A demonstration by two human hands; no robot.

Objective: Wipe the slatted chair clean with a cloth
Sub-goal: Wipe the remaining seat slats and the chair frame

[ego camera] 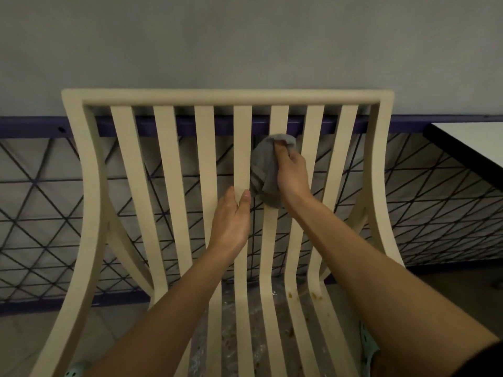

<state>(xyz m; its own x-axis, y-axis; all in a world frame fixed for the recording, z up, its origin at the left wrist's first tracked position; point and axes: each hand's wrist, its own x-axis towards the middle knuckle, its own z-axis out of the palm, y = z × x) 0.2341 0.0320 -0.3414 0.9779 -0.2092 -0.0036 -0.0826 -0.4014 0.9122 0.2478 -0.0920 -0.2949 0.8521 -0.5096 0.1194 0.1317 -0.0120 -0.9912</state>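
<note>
A cream slatted chair [217, 97] fills the view, its back facing me and its seat slats running toward the bottom. My right hand [291, 175] grips a grey cloth [265, 164] around one of the back slats right of centre. My left hand [231, 221] rests flat with straight fingers against the middle back slat, just left of the cloth. Brown stain spots [302, 295] sit on the seat slats at the right, near the bend.
A grey wall with a purple rail [32, 126] and dark diagonal mesh fencing [40, 200] stands behind the chair. A white table with a dark edge [473, 142] juts in at the right. Mint-green footwear [367, 346] shows beneath the seat.
</note>
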